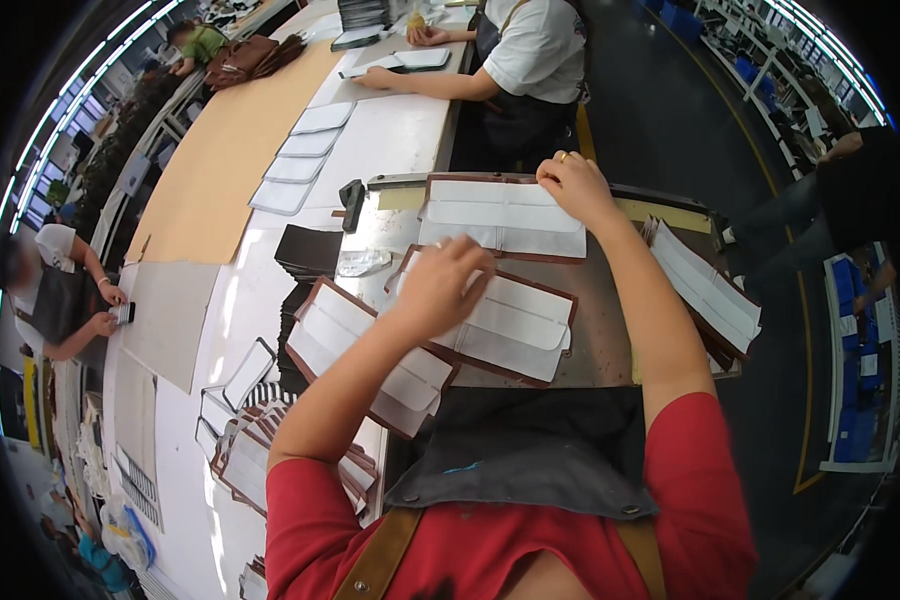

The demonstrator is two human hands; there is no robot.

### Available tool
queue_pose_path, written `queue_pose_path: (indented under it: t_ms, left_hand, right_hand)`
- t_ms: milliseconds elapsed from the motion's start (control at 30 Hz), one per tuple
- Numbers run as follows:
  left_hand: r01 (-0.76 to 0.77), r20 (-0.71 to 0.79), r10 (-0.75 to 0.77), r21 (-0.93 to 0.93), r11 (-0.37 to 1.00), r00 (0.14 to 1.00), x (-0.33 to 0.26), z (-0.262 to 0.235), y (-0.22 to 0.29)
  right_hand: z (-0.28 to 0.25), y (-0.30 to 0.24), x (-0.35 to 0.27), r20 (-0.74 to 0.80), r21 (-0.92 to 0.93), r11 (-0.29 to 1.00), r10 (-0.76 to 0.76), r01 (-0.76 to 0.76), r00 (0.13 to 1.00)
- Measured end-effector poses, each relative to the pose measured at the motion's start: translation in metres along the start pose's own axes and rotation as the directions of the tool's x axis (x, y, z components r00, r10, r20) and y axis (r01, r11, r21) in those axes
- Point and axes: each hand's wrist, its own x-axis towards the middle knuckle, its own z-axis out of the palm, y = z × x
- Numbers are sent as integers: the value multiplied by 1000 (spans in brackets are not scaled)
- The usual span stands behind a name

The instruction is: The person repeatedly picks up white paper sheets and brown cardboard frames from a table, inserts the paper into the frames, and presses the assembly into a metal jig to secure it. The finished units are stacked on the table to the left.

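White-faced, brown-edged panel [500, 222] lies at the far side of a metal work plate [610, 320], under a worker's reach.

The right hand [575, 187] bends its fingers at the panel's upper right corner; whether they pinch it cannot be told. The left hand [445, 285], blurred and loosely curled, is over a middle panel [520, 322], its contact unclear. A sweeping left forearm could drag the slanted left panel [332, 322] askew, and a bump from the right arm could tip the stacked panels [705, 285] off the plate's right edge. Beyond, blue bins [850, 410] line a rack; their contents are too small to identify.
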Motion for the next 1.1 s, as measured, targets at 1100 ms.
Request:
queue_pose_path:
  t_ms: [1100]
  left_hand:
    - [235, -52, -235, 409, 882, 971, 35, 43, -79]
  right_hand:
    - [1, -21, -72, 69, -244, 970, 0, 17, 998]
